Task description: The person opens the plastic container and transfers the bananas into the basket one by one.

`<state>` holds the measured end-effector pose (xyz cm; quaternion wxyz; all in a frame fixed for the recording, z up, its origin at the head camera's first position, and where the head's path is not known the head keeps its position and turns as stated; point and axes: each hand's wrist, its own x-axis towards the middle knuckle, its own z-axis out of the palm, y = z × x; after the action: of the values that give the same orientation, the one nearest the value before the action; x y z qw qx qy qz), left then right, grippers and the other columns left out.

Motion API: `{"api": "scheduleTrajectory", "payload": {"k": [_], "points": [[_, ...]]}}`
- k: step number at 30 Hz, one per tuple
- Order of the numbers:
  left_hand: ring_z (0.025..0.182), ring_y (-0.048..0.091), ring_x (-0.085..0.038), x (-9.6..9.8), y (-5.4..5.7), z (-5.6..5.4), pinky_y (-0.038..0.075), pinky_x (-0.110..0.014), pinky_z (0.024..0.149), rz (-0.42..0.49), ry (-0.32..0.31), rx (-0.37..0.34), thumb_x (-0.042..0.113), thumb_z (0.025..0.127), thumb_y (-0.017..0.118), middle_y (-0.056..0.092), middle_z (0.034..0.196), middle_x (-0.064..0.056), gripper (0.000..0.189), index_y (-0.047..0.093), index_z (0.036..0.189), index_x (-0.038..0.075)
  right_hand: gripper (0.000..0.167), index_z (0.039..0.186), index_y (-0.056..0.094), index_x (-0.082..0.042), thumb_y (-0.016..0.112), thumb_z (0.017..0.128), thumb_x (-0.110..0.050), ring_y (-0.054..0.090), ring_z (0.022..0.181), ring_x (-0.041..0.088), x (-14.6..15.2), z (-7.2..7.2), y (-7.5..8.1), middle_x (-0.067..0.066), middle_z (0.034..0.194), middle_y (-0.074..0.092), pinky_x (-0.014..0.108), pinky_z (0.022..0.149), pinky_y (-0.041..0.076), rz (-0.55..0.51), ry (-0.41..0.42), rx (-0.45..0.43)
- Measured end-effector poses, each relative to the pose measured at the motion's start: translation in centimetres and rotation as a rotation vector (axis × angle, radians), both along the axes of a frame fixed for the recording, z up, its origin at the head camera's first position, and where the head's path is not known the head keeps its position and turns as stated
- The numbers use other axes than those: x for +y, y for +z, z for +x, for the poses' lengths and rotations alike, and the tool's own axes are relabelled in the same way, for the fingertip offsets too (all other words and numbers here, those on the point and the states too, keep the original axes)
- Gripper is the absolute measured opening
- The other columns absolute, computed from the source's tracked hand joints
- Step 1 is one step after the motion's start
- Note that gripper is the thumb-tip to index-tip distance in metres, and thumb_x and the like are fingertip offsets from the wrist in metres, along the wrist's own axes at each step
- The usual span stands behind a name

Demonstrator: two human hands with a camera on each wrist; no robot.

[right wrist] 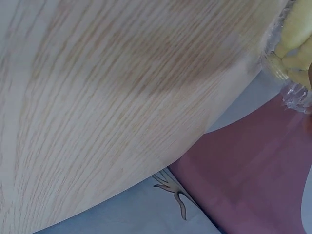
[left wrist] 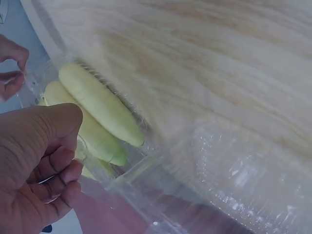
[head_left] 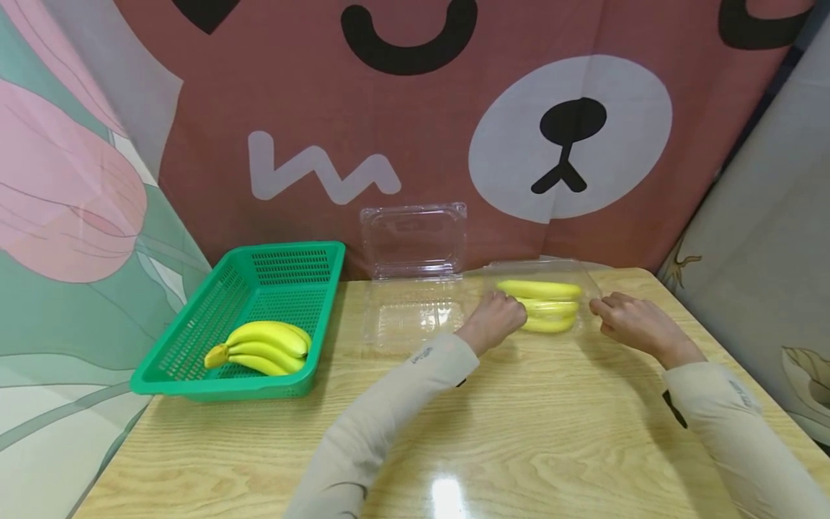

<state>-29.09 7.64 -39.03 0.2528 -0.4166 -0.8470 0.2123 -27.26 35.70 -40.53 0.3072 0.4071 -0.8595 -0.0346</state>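
Observation:
Yellow bananas (head_left: pixel 547 308) lie side by side in a transparent plastic clamshell box (head_left: pixel 538 270) at the back right of the table. At the box's left side, my left hand (head_left: pixel 496 322) has its thumb and curled fingers pinching the thin plastic edge. The right hand (head_left: pixel 638 328) pinches the opposite side with thumb and forefinger; the left wrist view shows that grip too. In that view the bananas (left wrist: pixel 100 100) pass partly behind my left thumb. The right wrist view catches only a corner of the box (right wrist: pixel 295 95) with some yellow fruit inside.
Left of the hands, a second transparent clamshell (head_left: pixel 415 241) stands with its lid raised. Farther left is a green perforated basket (head_left: pixel 240 389) holding a bunch of bananas (head_left: pixel 266 346). A printed cloth (head_left: pixel 428 137) hangs behind the wooden table (head_left: pixel 519 432).

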Motion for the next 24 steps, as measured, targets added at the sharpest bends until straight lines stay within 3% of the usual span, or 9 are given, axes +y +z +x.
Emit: {"api": "scheduleTrajectory", "payload": {"k": [5,13,16,20,24], "points": [[0.065,0.054,-0.008,0.0,0.1,-0.1,0.047,-0.019,0.055,0.036,-0.038,0.063,-0.004,0.084,0.054,0.063,0.076,0.007,0.029,0.068,0.082,0.022,0.029,0.079,0.042,-0.006,0.059,0.06,0.008,0.041,0.053,0.02,-0.2,0.3,0.5,-0.001,0.061,0.036,0.026,0.04,0.025,0.002,0.007,0.017],[0.068,0.055,-0.013,-0.9,1.1,0.0,0.051,-0.023,0.063,0.114,-0.007,-0.111,-0.002,0.083,0.061,0.063,0.08,0.001,0.02,0.07,0.093,0.013,0.016,0.084,0.044,-0.003,0.049,0.069,-0.002,0.046,0.058,0.028,-0.7,0.5,2.0,0.007,0.067,0.043,0.033,0.041,0.031,-0.042,0.029,0.077],[0.07,0.055,-0.013,-1.2,1.3,0.2,0.052,-0.023,0.064,0.135,0.005,-0.124,-0.001,0.085,0.062,0.063,0.083,0.0,0.018,0.069,0.096,0.011,0.008,0.084,0.044,-0.004,0.041,0.077,-0.006,0.047,0.059,0.028,-0.9,0.7,2.2,0.006,0.069,0.044,0.035,0.043,0.034,-0.088,0.039,0.093],[0.075,0.056,-0.015,-1.7,1.4,0.3,0.053,-0.025,0.066,0.161,-0.003,-0.129,0.002,0.09,0.06,0.064,0.089,-0.002,0.016,0.067,0.101,0.009,0.015,0.081,0.046,-0.005,0.032,0.083,-0.011,0.046,0.058,0.025,-0.9,0.8,2.4,0.004,0.069,0.043,0.036,0.043,0.037,-0.135,0.051,0.124],[0.079,0.058,-0.017,-2.1,1.6,0.3,0.053,-0.025,0.066,0.191,-0.021,-0.131,0.003,0.09,0.058,0.064,0.092,-0.004,0.017,0.066,0.104,0.008,0.02,0.083,0.052,-0.002,0.034,0.084,-0.011,0.048,0.057,0.025,-0.8,1.0,2.5,0.007,0.07,0.049,0.037,0.042,0.04,-0.165,0.065,0.144]]}}
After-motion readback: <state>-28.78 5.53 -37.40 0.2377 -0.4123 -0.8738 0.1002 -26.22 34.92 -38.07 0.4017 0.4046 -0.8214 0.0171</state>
